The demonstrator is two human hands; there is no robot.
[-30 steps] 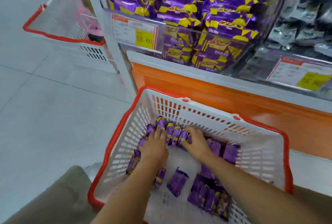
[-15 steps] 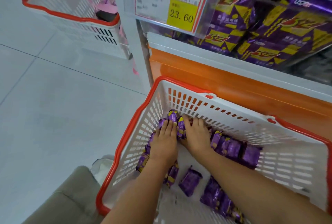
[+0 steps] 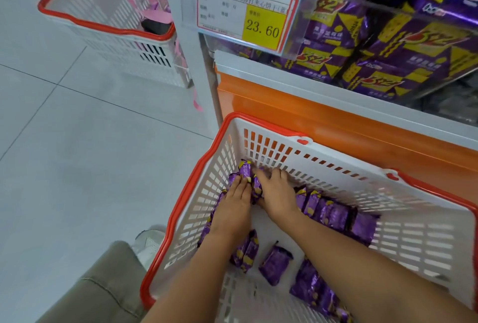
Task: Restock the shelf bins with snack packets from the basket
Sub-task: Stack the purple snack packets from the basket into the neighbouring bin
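Observation:
A white basket with a red rim sits on the floor against the shelf and holds several purple snack packets. My left hand and my right hand are both down in its far left corner. With straight fingers they press a bunch of packets together between them. Loose packets lie on the basket floor by my forearms. Above, the clear shelf bin is full of purple and yellow packets.
A price tag reading 23.60 hangs on the bin front. The orange shelf base stands right behind the basket. A second white basket stands at the far left on the grey tiled floor. My knee is at the lower left.
Both hands have slid toward the basket's far left corner and closed the gap, bunching packets between them. The view has dropped closer to the basket.

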